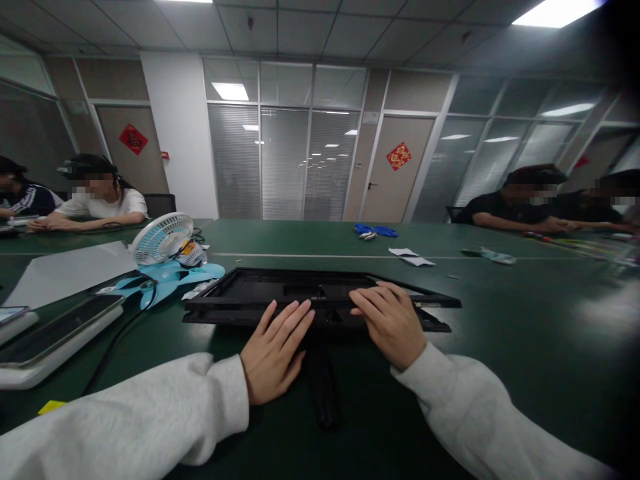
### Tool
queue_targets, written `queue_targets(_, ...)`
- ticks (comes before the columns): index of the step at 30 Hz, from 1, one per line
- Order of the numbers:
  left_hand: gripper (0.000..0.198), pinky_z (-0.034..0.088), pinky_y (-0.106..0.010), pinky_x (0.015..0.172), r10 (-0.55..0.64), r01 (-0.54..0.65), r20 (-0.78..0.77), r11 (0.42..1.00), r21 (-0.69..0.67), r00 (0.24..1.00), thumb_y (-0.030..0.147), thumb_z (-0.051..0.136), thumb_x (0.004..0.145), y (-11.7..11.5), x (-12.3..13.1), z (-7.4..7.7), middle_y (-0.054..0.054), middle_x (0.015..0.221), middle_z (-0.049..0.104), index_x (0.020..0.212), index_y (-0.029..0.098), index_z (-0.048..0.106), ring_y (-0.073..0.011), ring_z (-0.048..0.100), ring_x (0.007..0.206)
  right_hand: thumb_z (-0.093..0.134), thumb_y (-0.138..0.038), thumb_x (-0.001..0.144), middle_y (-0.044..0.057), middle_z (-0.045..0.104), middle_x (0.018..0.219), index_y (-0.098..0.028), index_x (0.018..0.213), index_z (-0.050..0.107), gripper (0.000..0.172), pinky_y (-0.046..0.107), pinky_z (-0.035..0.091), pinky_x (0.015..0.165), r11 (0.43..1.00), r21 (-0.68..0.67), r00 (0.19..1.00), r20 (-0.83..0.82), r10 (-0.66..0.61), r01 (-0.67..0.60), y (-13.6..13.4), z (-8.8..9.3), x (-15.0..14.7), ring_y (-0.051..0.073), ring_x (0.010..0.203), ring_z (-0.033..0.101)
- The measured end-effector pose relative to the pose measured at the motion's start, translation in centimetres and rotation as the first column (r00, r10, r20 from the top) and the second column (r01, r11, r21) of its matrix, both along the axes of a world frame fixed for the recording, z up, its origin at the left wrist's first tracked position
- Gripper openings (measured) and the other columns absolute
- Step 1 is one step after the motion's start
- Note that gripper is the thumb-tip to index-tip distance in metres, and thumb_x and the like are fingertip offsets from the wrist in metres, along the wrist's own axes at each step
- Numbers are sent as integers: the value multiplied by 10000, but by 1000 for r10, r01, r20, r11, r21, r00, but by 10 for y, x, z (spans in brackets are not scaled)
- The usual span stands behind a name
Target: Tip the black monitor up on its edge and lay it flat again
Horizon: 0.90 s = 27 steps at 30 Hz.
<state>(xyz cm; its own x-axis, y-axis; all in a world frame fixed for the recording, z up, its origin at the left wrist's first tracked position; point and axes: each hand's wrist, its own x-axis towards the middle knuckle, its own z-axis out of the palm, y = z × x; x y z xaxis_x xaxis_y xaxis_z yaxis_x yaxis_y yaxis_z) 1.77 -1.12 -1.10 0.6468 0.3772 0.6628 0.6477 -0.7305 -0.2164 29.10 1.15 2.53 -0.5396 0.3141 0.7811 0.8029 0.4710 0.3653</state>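
Clock centred on the black frame (pixel 331 301), 12 pointing away from the wearer. The frame lies mid-desk (pixel 505 347), long side across, a second dark edge showing just below its near rim.

Left hand (pixel 277 350) at 7 o'clock: palm down, fingers straight and a little spread, fingertips on the near rim; released, nothing clasped. Right hand (pixel 390 320) at 4: fingers bent over the rim, tips touching the frame's inner side; thumb hidden, so cannot tell whether it grips. Both cuffs pale grey.

At 6, a dark elongated piece (pixel 323 393) runs toward the wearer; its join to the frame is too dark to read.

At 10, near the frame: light-blue fan blades (pixel 175 277), the white fan grille (pixel 163 240) just behind. At 9, farther out: white paper (pixel 70 273). At 8: a dark-screened device (pixel 63 337) on a white base, black cord (pixel 117 340) beside it.

At 1: blue gloves (pixel 375 231), then paper scraps (pixel 413 257) nearer.

Co-workers sit at 10 and 2, well apart.
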Motion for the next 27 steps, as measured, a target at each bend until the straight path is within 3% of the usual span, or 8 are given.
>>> queue_targets(27,592,37,-475,1215,-2,2,11,1000,-18,1000,197,418,961,6,1,-2,-106,1592,273,1528,86,289,-262,231,1467,555,-133,926,26,714,1013,-201,1095,595,187,433,279,956,997,-73,996,-93,-9,2,6,-4,0,185,926,619)
